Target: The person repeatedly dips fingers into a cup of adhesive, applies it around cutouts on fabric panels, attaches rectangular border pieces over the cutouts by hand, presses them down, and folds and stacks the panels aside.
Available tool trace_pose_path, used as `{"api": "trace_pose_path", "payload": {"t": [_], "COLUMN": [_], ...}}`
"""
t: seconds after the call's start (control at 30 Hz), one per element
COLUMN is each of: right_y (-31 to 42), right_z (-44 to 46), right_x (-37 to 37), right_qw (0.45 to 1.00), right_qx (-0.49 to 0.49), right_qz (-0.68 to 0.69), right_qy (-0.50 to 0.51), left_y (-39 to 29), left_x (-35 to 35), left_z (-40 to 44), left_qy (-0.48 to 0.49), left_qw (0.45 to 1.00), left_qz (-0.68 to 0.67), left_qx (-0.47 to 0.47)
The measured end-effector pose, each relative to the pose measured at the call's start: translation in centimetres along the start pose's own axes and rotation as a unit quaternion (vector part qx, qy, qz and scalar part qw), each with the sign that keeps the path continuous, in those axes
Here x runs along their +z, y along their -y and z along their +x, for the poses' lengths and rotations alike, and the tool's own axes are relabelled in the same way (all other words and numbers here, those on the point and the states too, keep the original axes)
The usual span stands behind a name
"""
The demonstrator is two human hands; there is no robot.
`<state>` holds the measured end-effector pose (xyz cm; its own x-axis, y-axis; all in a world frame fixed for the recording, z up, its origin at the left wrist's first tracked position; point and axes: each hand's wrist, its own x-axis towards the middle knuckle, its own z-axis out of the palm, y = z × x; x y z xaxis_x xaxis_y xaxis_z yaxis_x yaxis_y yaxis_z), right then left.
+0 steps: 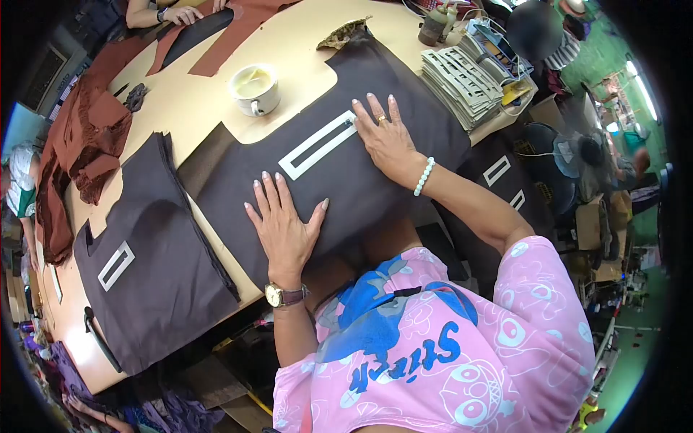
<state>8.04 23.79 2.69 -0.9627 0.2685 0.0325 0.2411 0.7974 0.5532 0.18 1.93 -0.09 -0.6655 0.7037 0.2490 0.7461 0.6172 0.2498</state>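
Note:
A dark grey-brown fabric panel lies spread on the table in front of me. On it rests a white strip shaped like a long rectangular frame, with a slot down its middle. My left hand lies flat on the fabric below the strip's near end, fingers spread, a watch on the wrist. My right hand lies at the strip's far end, fingers stretched out on the fabric. Its edge meets the strip near a small dark mark; whether it presses the strip, I cannot tell.
A stack of dark cut panels with a white frame piece lies left. A white cup stands beyond my panel. White slotted pieces are piled right. Rust fabric drapes the far left. Another person's hand works at the top.

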Motion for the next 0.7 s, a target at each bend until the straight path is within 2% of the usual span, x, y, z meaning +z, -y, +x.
{"api": "trace_pose_path", "payload": {"t": [0.23, 0.37, 0.7], "right_y": [-0.8, -0.8, 1.1], "right_z": [1.7, 1.7, 1.4], "right_x": [1.6, 1.8, 0.3], "right_qw": [1.000, 0.999, 0.997], "right_qx": [0.013, -0.012, -0.046], "right_qz": [-0.007, -0.040, -0.060], "right_qy": [-0.004, 0.003, 0.011], "left_y": [0.1, -0.1, 0.6], "left_x": [0.0, -0.3, 0.1], "left_z": [-0.1, -0.1, -0.6], "left_qy": [-0.002, -0.001, -0.074], "left_qw": [1.000, 1.000, 0.994], "left_qz": [-0.006, -0.022, -0.082], "left_qx": [0.001, -0.008, -0.017]}}
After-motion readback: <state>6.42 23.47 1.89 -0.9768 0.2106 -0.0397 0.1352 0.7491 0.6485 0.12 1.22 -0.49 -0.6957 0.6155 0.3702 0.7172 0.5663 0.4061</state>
